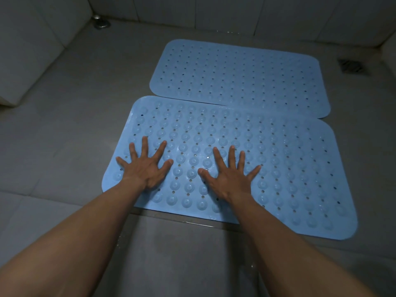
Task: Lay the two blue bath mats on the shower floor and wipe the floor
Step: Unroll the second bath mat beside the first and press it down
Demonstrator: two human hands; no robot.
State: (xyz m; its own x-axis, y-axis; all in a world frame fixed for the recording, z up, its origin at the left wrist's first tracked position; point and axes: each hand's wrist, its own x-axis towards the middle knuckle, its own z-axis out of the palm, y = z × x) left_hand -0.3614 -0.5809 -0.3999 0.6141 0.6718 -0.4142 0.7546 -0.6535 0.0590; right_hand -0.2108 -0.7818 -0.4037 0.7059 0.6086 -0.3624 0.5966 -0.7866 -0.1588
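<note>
far left, a pale tiled wall (32, 50) meets the grey floor (70, 116), with a round metal fitting (100, 23) in the back corner. the left hand (145, 166) lies flat on the near mat (278, 168), fingers splayed wide, gripping nothing, close to that mat's left edge. the right hand (230, 176) lies the same way just beside it, palm down, fingers spread, the two hands apart with a strip of mat between them. the near mat shows raised suction cups on its upper face, so it looks to be lying cups-up; whether that is meant cannot be told. behind it the far mat (235, 76) lies flat, its near edge touching or slightly tucked under the near mat's far edge. far right, a dark drain grate (352, 66) sits in the floor near the wall.

the mats look thin, soft and floppy, probably rubbery and light, likely slick where wet. a corner or a long edge would be the place to pinch and peel; pressing with flat palms suits smoothing. both mats are down; the wiping looks not yet done, and no cloth is in view.
</note>
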